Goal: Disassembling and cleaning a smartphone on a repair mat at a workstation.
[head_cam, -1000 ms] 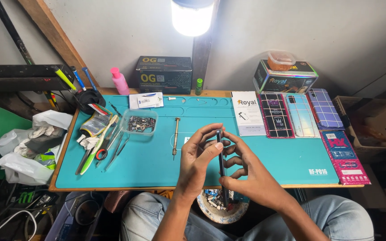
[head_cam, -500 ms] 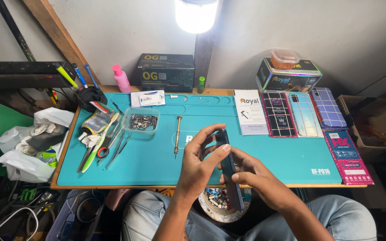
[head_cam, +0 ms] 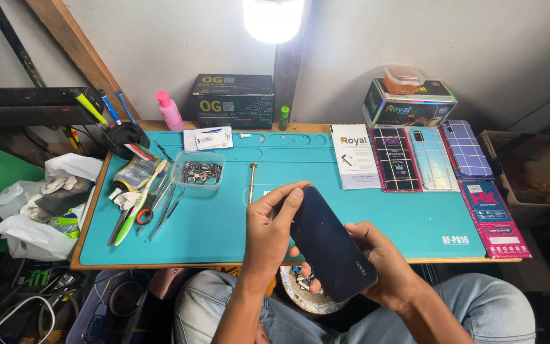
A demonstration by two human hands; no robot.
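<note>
Head view looks down on a teal work mat (head_cam: 224,229) that covers nearly the whole wooden bench, its near edge running just above the seated person's knees. Most of the mat's middle and near-right stretch lies bare, so there is room to move there; the left side is crowded with tools and the far right with a row of phone cases (head_cam: 431,158).

Held over the near edge of the mat is a dark phone (head_cam: 327,245), back side up. Its long axis runs on a slant — the top end points far and left, toward the mat, the bottom end near and right, toward the lap. It hangs partly past the bench edge, above a round dish of small parts (head_cam: 303,290) on the person's lap.

Left hand (head_cam: 268,232) grips the far end, thumb and fingers curled round that top edge, closed on it. Right hand (head_cam: 383,264) cradles the near end from below and the right, fingers wrapped under the body, thumb along its right edge — closed too.

Farther off sit a clear tub of screws (head_cam: 197,171) and a screwdriver (head_cam: 251,181), well apart from both hands.
</note>
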